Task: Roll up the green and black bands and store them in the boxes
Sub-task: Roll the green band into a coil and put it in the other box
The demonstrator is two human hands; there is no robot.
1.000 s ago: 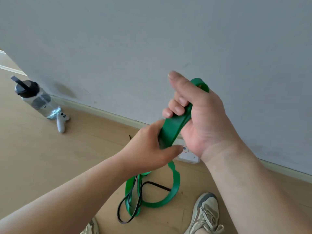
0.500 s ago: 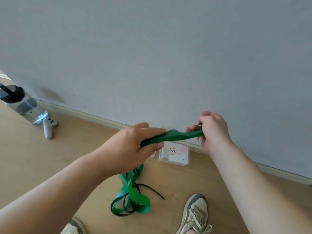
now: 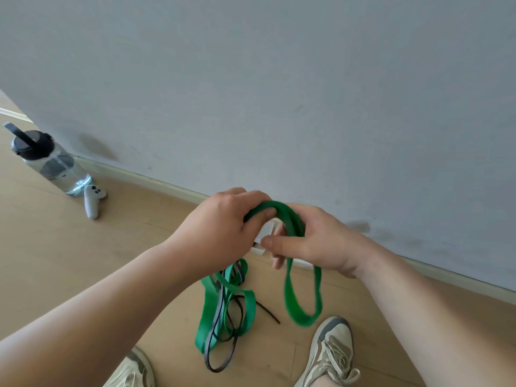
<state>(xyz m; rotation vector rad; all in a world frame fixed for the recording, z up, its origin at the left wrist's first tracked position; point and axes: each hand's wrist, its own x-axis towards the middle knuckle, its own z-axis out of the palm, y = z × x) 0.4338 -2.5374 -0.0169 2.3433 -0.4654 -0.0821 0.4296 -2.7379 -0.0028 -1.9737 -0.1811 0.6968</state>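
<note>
head view, looking down at the floor (image 3: pixel 69 263) along a grey wall (image 3: pixel 307 93).

left hand (image 3: pixel 220 227): fingers clenched round the green band (image 3: pixel 291 222), knuckles up, held above the floor in front of the baseboard (image 3: pixel 156 181).

right hand (image 3: pixel 315 241): just beside the left, palm toward the camera. several turns of green band lie over its fingers. thumb points left and lies across the turns, grasping them against the fingers. one fingertip shows below the thumb.

green band: arches from the left fist up and over onto the right hand. one loop hangs free below the right hand; its lower end is blurred. the remaining length drops from under the left hand to the floor between the two shoes, in loose folds.

black band (image 3: pixel 216 317): on the floor, tangled through the green folds. neither hand touches it. one thin strand trails right toward the right shoe (image 3: pixel 332 356).

box (image 3: pixel 258 250): white, on the floor at the baseboard, mostly hidden behind both hands. cannot tell whether it is open.

other: left shoe (image 3: pixel 131 370) at bottom edge. clear bottle (image 3: pixel 47 160) with dark lid by the wall at far left, white controller (image 3: pixel 92 201) touching its base.
</note>
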